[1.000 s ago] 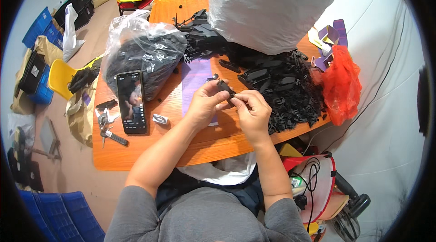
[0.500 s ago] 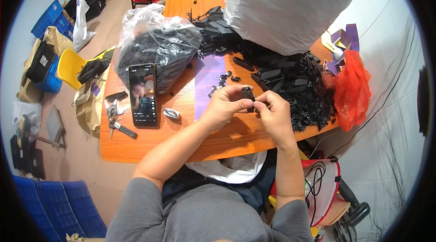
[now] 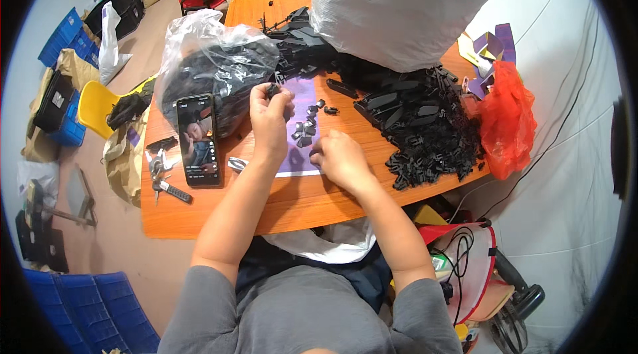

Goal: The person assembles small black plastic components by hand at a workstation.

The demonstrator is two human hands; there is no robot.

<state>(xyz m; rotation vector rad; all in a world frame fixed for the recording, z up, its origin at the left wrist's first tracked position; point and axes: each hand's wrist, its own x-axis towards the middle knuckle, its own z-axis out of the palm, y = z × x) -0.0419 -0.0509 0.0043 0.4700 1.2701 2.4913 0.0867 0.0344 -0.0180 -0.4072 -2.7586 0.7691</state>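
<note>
Orange wooden bench [image 3: 312, 206], far end cut off by frame. Bulging white sack [image 3: 405, 11] at far right, top cut off. Heap of black plastic parts [image 3: 425, 131] right; clear bag of black parts [image 3: 222, 71] left. Purple sheet [image 3: 300, 96] between. Hands apart: left hand [image 3: 269, 118] pinching small black plastic part [image 3: 272, 91] at fingertips, right hand [image 3: 342, 160] nearer, curled beside sheet, grip hidden. Pinched part mostly covered; pointing and long axis cannot be told. Glossy black pieces [image 3: 307, 129] on sheet between hands.
</note>
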